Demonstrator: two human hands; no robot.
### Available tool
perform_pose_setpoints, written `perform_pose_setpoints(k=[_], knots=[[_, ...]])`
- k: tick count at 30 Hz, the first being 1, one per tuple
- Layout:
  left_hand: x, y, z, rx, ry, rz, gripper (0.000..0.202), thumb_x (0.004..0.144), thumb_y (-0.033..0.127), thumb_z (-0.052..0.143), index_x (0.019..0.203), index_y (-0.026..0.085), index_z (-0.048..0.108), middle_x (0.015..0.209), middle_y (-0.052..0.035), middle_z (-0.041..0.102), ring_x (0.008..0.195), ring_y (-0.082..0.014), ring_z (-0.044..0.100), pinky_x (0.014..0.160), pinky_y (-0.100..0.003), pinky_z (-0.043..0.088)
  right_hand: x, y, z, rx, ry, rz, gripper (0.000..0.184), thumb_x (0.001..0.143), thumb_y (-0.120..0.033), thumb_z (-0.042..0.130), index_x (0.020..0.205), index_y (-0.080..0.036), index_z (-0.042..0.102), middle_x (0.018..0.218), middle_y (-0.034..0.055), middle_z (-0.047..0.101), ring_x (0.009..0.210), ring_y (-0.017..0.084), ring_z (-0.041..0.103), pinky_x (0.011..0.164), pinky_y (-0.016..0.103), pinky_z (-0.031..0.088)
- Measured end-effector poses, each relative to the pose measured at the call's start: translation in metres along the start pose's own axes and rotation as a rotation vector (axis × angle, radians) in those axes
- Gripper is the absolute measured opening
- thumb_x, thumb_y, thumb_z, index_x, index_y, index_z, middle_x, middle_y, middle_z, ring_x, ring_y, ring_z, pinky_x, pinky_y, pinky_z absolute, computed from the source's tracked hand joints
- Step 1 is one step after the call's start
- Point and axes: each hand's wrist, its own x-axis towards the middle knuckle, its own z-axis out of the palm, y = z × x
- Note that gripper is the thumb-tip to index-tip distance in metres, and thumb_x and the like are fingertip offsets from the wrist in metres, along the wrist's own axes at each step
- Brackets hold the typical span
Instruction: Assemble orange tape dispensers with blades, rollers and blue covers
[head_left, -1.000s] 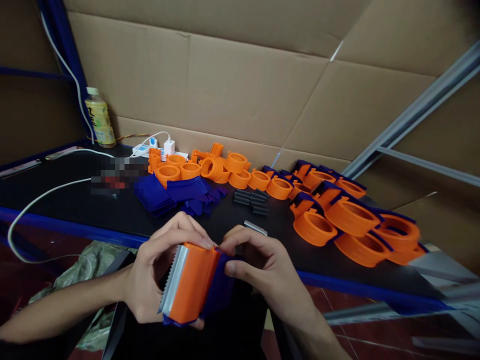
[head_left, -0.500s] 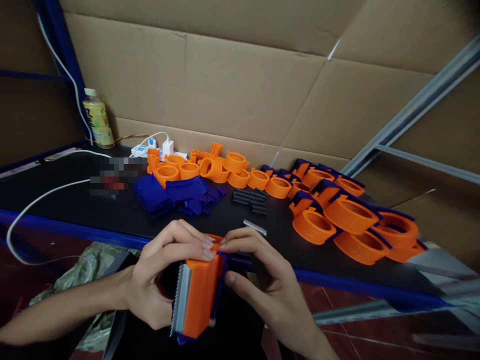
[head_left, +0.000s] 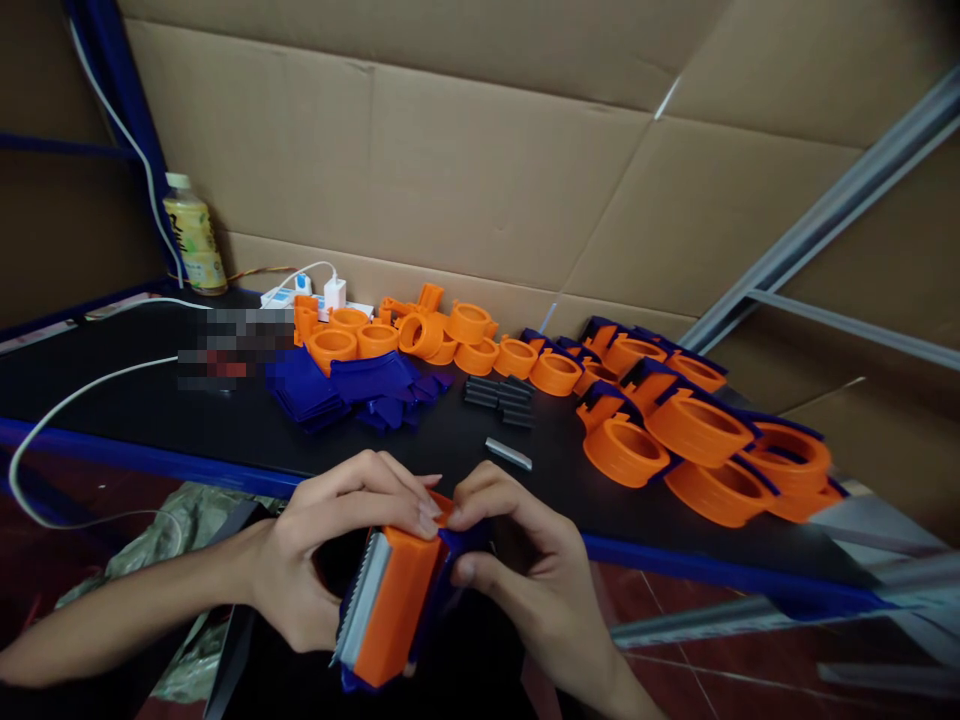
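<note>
Both of my hands hold one orange and blue tape dispenser (head_left: 390, 600) in front of the table edge. Its serrated metal blade (head_left: 358, 598) faces left. My left hand (head_left: 322, 560) wraps the blade end, fingers curled over the top. My right hand (head_left: 517, 570) grips the blue side, thumb underneath and fingertips pressed on the top beside the left fingertips.
On the black table (head_left: 135, 410) lie several orange rings (head_left: 420, 335), blue plastic pieces (head_left: 352, 385), small black parts (head_left: 501, 395), one loose metal blade (head_left: 508, 453) and a row of assembled dispensers (head_left: 697, 430). A bottle (head_left: 193, 235), charger (head_left: 334, 293) and white cable (head_left: 75, 400) sit at left. Cardboard lines the back.
The dispenser has dropped a little and tilted, its blade end swinging down. My fingertips have closed together on its top.
</note>
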Motion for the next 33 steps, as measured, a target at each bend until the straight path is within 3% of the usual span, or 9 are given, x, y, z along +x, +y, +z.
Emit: perform_pose_setpoints(k=[6,11,16,19,22,24,26,29,33], knots=[[-0.003,0.002,-0.001,0.038,-0.004,0.01,0.092,0.055,0.06,0.088,0.137,0.028,0.06,0.107,-0.015,0.07,0.099,-0.0374,0.068,0.097,-0.064,0.051,0.0,0.001,0.003,0.059,-0.021,0.055,0.017,0.077,-0.031,0.082,0.086,-0.021,0.071,0.087,0.0029,0.065,0.082,0.017,0.062,0.073,0.028,0.051],[-0.003,0.0,-0.004,0.033,-0.037,0.036,0.076,0.066,0.051,0.085,0.135,0.027,0.062,0.106,-0.015,0.07,0.099,-0.0354,0.068,0.099,-0.063,0.051,0.0,0.006,0.002,0.077,-0.036,0.075,0.018,0.079,-0.033,0.081,0.086,-0.021,0.07,0.088,0.0032,0.065,0.083,0.017,0.063,0.074,0.029,0.052],[0.002,0.001,-0.002,-0.011,-0.022,0.016,0.085,0.057,0.038,0.093,0.134,0.022,0.061,0.112,-0.0149,0.068,0.105,-0.0346,0.066,0.105,-0.062,0.047,-0.001,0.001,-0.004,-0.184,-0.02,-0.082,0.008,0.088,-0.028,0.073,0.094,-0.023,0.071,0.094,0.0034,0.065,0.09,0.018,0.064,0.083,0.033,0.053],[0.005,0.007,0.002,-0.044,0.128,-0.12,0.08,0.058,0.027,0.093,0.131,0.024,0.061,0.12,-0.0132,0.066,0.11,-0.0329,0.065,0.106,-0.055,0.048,-0.004,-0.003,-0.007,-0.564,0.063,-0.332,0.031,0.091,-0.025,0.069,0.121,-0.026,0.066,0.114,0.0081,0.062,0.107,0.021,0.06,0.093,0.038,0.05],[0.007,0.008,0.006,-0.218,0.393,-0.421,0.063,0.073,0.028,0.084,0.131,0.025,0.058,0.134,-0.0129,0.063,0.118,-0.0323,0.063,0.101,-0.043,0.052,-0.005,-0.004,-0.006,-0.871,0.016,-0.542,0.056,0.085,-0.03,0.076,0.137,-0.021,0.057,0.125,0.0124,0.059,0.113,0.025,0.056,0.099,0.04,0.048],[0.008,0.004,0.009,-0.374,0.567,-0.551,0.053,0.084,0.03,0.075,0.133,0.024,0.057,0.133,-0.0122,0.065,0.117,-0.0311,0.064,0.101,-0.043,0.052,0.0,-0.005,-0.004,-0.982,-0.062,-0.569,0.053,0.087,-0.021,0.073,0.138,-0.018,0.057,0.119,0.0115,0.063,0.108,0.023,0.059,0.097,0.038,0.049],[0.011,-0.003,0.01,-0.478,0.629,-0.628,0.047,0.085,0.029,0.073,0.13,0.023,0.06,0.131,-0.0114,0.066,0.122,-0.031,0.062,0.104,-0.045,0.05,0.013,-0.01,-0.008,-1.005,-0.112,-0.538,0.047,0.091,-0.014,0.066,0.137,-0.017,0.059,0.113,0.0101,0.066,0.101,0.019,0.061,0.092,0.033,0.052],[0.015,-0.011,0.01,-0.616,0.576,-0.642,0.042,0.088,0.031,0.071,0.128,0.025,0.063,0.137,-0.0111,0.063,0.132,-0.032,0.054,0.109,-0.051,0.045,0.053,-0.025,-0.032,-0.983,-0.165,-0.431,0.039,0.096,-0.023,0.061,0.134,-0.02,0.063,0.108,0.008,0.069,0.093,0.017,0.065,0.082,0.028,0.053],[0.017,-0.017,0.008,-0.608,0.479,-0.695,0.052,0.091,0.026,0.067,0.141,0.03,0.053,0.148,-0.0098,0.054,0.138,-0.0304,0.048,0.114,-0.052,0.04,0.139,-0.04,-0.109,-1.253,-0.058,-0.204,0.032,0.09,-0.04,0.068,0.115,-0.023,0.076,0.093,0.0073,0.075,0.078,0.021,0.068,0.071,0.032,0.051]])
